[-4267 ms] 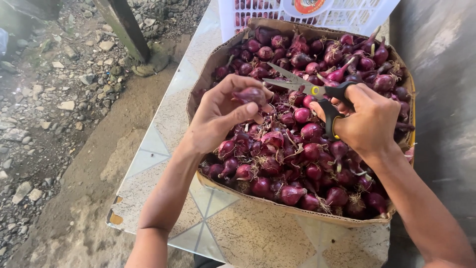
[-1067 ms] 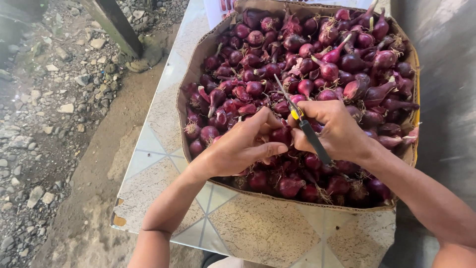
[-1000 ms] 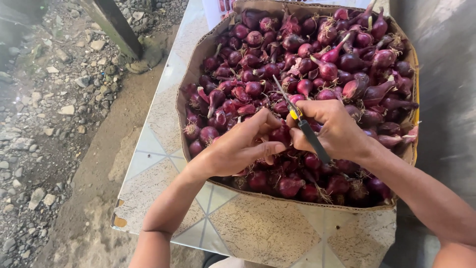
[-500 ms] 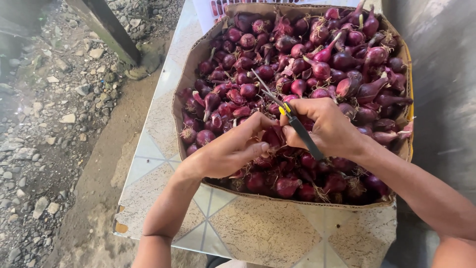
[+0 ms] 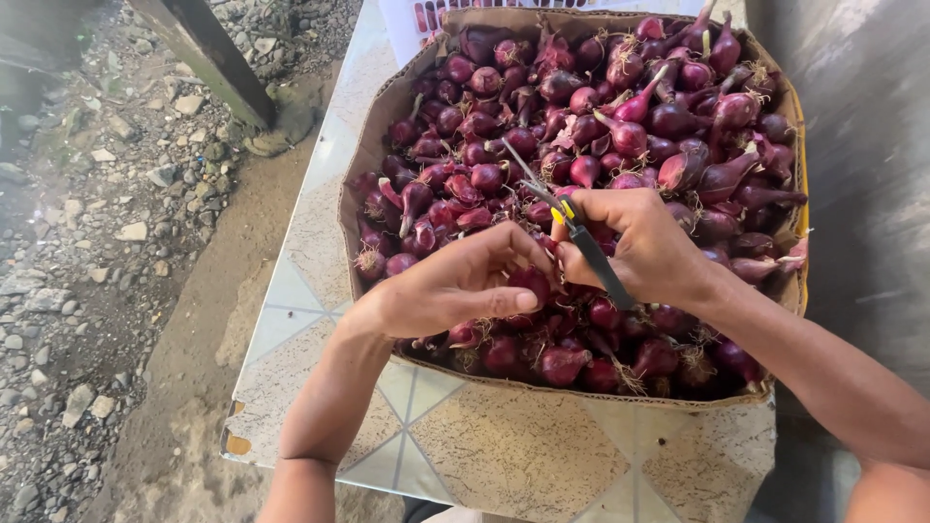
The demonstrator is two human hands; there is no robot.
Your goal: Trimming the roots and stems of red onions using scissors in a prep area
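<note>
Purple-red onions [image 5: 620,126] fill the cardboard box [image 5: 360,184] nearly to the brim, w/ the box sitting on a tiled table [image 5: 320,223]. Left hand [image 5: 455,286] is curled down into the heap at about 6 o'clock of the box, thumb and fingers pinching one small onion [image 5: 531,283]. Right hand [image 5: 644,242], just beside it at 3 o'clock, is closed round the dark handles of the scissors [image 5: 572,228], blades pointing up toward 11 o'clock, tips apart from the held onion. Most bulbs in view carry stringy roots and dry stalks, esp. along the near edge and at 1 o'clock, so by my read the trimming has hardly dented this load; lots left. No separate pile of finished ones shows. White plastic crate [image 5: 417,15] peeks in at 12 o'clock, gravel ground [image 5: 87,223] off at 9.
</note>
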